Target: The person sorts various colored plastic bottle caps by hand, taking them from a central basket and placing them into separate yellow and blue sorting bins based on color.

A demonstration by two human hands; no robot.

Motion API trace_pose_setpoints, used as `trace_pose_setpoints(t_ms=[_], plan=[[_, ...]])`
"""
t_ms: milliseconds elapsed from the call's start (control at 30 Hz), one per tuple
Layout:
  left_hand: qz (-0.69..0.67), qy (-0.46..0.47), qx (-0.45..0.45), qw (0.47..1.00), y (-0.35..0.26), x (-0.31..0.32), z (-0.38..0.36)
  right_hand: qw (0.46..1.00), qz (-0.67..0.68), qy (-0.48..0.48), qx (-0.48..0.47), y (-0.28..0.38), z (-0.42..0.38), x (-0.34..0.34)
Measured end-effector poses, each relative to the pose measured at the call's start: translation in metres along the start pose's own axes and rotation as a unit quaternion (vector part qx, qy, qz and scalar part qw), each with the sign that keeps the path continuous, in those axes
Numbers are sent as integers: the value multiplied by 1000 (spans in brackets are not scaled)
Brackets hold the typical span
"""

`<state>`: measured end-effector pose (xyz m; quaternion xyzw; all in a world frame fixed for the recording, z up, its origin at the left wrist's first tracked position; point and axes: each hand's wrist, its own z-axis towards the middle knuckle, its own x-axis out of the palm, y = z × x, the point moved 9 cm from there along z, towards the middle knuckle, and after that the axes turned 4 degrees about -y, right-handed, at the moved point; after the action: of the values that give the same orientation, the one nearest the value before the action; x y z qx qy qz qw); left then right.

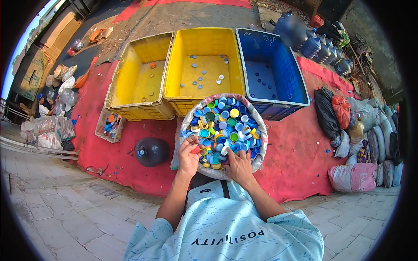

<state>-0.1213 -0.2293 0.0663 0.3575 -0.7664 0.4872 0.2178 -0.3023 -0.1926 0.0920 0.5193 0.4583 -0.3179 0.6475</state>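
A round sack-lined tub in front of me is full of plastic bottle caps, mostly blue, with green, yellow, white and orange ones. My left hand is at its near left rim, closed with a red bottle cap between the fingers. Reaching over the near right rim, my right hand has its fingers apart and touching the caps. A white bottle cap lies by its index fingertip; I cannot make out a grip on it.
Beyond the tub stand two yellow crates and a blue crate, with a few caps inside. A small basket and a dark water jug are at left on red matting. Filled sacks and blue jugs line the right.
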Motion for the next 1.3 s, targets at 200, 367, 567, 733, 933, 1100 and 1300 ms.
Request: trace_pose_setpoints(t_ms=[200, 367, 567, 733, 933, 1100, 1300], plan=[[11, -53, -16, 998, 7, -11, -5, 998, 58, -28, 18, -1, 1, -9], [143, -63, 17, 988, 12, -16, -2, 976, 202, -61, 61, -18, 2, -9], [358, -40, 110, 926, 11, -4, 4, 959, 245, -99, 103, -29, 3, -20], [500, -22, 199, 843, 8, 15, 9, 961, 239, -111, 87, -26, 5, -32], [588, 3, 245, 771, 4, 38, 8, 950, 266, -135, 91, -32, 4, -39], [635, 52, 285, 716, 7, 60, 7, 851, 463, -148, 198, -55, -2, -19], [674, 87, 345, 647, 17, 79, -4, 751, 599, -114, 253, -57, -6, -15]])
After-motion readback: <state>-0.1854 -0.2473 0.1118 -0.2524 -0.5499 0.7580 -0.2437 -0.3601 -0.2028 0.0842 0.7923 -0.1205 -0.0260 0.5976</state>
